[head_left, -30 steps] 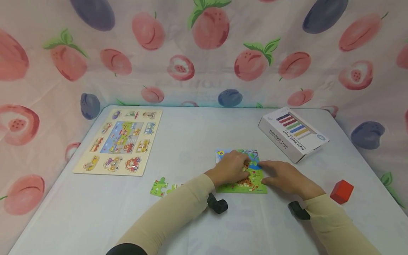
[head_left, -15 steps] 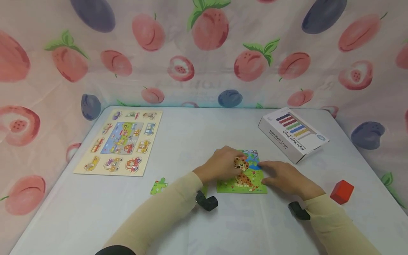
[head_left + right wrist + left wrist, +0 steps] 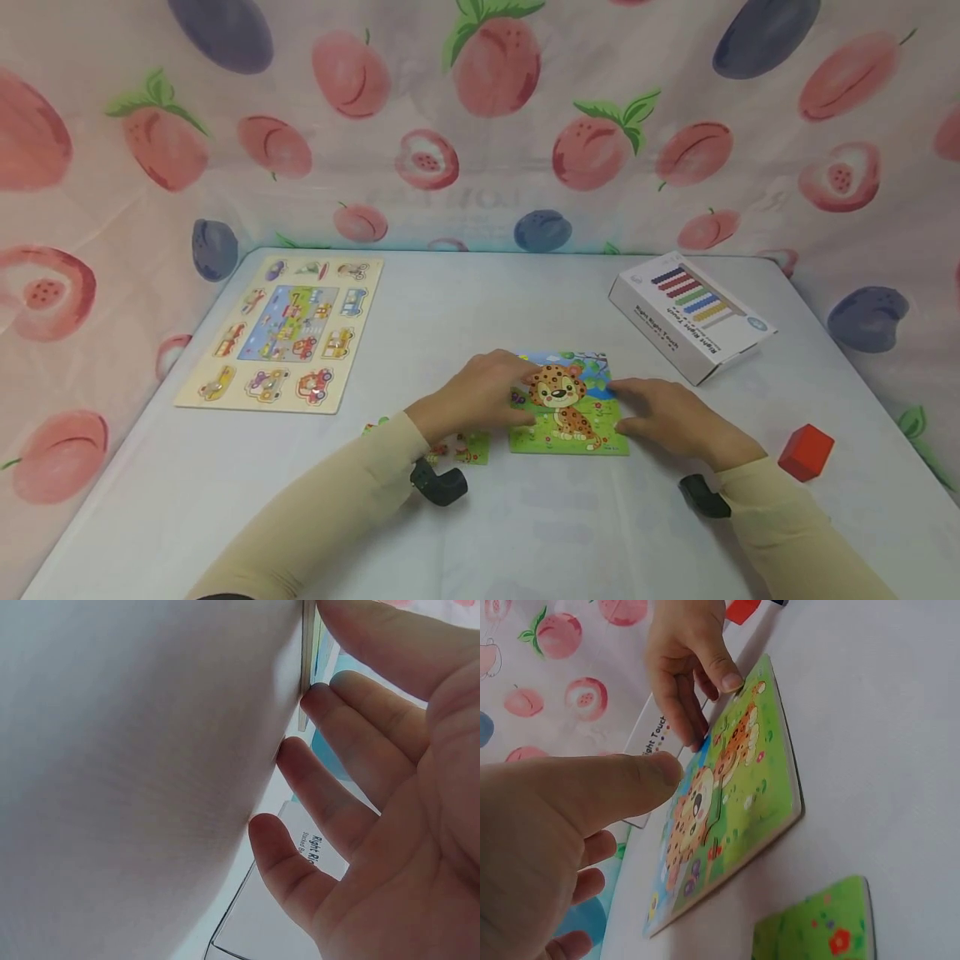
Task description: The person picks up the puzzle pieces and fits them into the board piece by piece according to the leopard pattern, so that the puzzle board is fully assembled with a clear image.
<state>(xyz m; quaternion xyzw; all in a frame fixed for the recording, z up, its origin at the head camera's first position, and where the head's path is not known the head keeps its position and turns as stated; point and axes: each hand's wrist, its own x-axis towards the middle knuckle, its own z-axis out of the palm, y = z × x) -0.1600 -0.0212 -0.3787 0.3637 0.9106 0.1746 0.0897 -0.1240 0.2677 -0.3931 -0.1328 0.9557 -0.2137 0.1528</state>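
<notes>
A leopard jigsaw puzzle, square with a green and blue ground, lies flat on the white table, its pieces fitted together. My left hand hovers at the puzzle's left side, thumb stretched out and nothing held; in the left wrist view the left hand has its other fingers loosely bent. At the puzzle's right edge rests my right hand, thumb and fingertips against the border. The right wrist view shows the right hand with relaxed, spread fingers. Left of the puzzle, a green jigsaw section is partly hidden by my left arm.
On the far left lies a wooden peg board with vehicle pictures. A white box printed "Right Right Touch" stands behind my right hand. The red block sits to the right, beside my right sleeve.
My left hand has drawn left off the puzzle, uncovering the leopard's face. The left sleeve now covers more of the pieces at left. My right hand has stayed at the edge.
</notes>
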